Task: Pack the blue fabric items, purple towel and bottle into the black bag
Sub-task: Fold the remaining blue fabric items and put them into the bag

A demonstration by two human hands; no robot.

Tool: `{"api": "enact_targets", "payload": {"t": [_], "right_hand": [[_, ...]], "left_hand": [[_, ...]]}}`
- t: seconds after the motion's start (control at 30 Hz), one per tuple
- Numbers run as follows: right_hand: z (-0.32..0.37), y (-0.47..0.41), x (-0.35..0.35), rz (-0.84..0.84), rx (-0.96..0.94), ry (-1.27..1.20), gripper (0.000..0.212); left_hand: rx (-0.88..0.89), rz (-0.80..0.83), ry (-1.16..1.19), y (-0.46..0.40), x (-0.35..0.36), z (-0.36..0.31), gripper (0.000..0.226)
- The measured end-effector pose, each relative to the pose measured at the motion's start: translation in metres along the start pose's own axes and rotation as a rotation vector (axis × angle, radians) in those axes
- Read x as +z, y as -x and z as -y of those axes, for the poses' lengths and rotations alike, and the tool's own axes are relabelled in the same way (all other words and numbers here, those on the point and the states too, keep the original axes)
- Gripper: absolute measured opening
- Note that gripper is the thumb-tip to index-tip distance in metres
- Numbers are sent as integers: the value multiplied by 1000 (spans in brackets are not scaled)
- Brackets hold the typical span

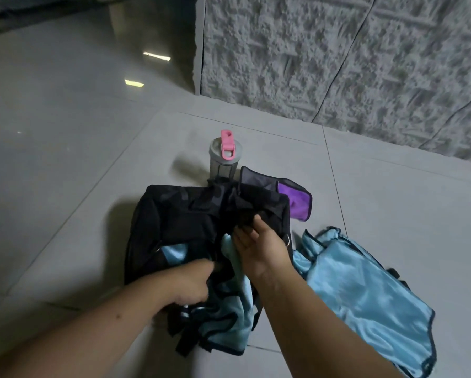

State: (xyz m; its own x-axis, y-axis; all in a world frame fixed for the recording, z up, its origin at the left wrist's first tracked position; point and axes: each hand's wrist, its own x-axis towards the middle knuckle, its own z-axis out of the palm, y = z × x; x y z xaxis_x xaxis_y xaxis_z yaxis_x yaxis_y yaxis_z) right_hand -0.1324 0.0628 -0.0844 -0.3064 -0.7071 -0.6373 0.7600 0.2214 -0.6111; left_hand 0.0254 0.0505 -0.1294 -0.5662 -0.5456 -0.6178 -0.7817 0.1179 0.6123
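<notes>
The black bag [180, 222] lies on the grey tiled floor in the middle of the view. A blue fabric item [229, 315] hangs half in and half out of its near opening. My left hand [190, 282] grips this blue fabric at the bag's near edge. My right hand [259, 246] pinches the black rim of the bag's opening and holds it up. A second blue fabric item [365, 293] lies flat on the floor to the right. The purple towel [294, 200] lies behind the bag's right end. The grey bottle [225, 156] with a pink lid stands upright behind the bag.
A rough grey textured wall [338, 55] rises close behind the bottle and towel. Glossy tiled floor [51, 148] stretches away to the left and back.
</notes>
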Motion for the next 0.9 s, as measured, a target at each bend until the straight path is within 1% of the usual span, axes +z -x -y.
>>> {"api": "enact_targets", "payload": {"t": [0.07, 0.13, 0.2, 0.27, 0.33, 0.37, 0.4, 0.43, 0.47, 0.5, 0.57, 0.6, 0.63, 0.7, 0.73, 0.8, 0.83, 0.87, 0.9], "right_hand": [[11, 8, 9, -2, -6, -79, 29], [21, 13, 15, -12, -18, -168, 27], [29, 15, 16, -15, -23, -235, 24], [34, 16, 14, -7, -22, -282, 24], [37, 16, 10, -1, -32, -276, 24], [38, 17, 9, 5, -29, -262, 22], [39, 18, 8, 9, -28, -242, 19], [39, 19, 6, 8, -32, -210, 16], [39, 18, 4, -2, -34, -166, 16], [38, 19, 2, -9, -34, -114, 19], [36, 18, -6, -17, -38, -8, 28], [36, 17, -10, -20, -40, 41, 30], [35, 16, -13, -29, -42, 88, 31], [36, 19, -18, -28, -43, 155, 27], [35, 22, -19, -26, -41, 193, 24], [29, 26, -19, -23, -86, 334, 13], [24, 26, -20, -20, -154, 506, 12], [19, 25, -23, 0, -243, 800, 16], [14, 24, -25, 54, -311, 1196, 27]], "left_hand": [[42, -41, -90, -12, 1, -2, 35], [72, -52, -144, -24, 0, -6, 21], [62, -45, -113, -41, -5, -5, 25], [67, -123, -9, -36, -12, -18, 30], [4, -232, 142, -39, -17, -20, 36], [-51, -311, 235, -39, -18, -21, 28], [-109, -376, 336, -40, -20, -21, 12], [-155, -455, 438, -40, -20, -22, 5], [-175, -514, 544, -42, -20, -20, 8], [-160, -528, 636, -42, -20, -21, 6], [-118, -494, 762, -45, -21, -21, 44], [-134, -478, 737, -47, -20, -22, 53], [-171, -465, 654, -48, -19, -23, 52], [-257, -406, 408, -52, -15, -24, 34], [-294, -403, 387, -50, -13, -28, 29], [-354, -341, 321, -45, -14, -32, 35], [-353, -339, 274, -43, -16, -32, 37], [-357, -337, 248, -42, -16, -32, 37], [-341, -326, 182, -42, -15, -29, 36]]}}
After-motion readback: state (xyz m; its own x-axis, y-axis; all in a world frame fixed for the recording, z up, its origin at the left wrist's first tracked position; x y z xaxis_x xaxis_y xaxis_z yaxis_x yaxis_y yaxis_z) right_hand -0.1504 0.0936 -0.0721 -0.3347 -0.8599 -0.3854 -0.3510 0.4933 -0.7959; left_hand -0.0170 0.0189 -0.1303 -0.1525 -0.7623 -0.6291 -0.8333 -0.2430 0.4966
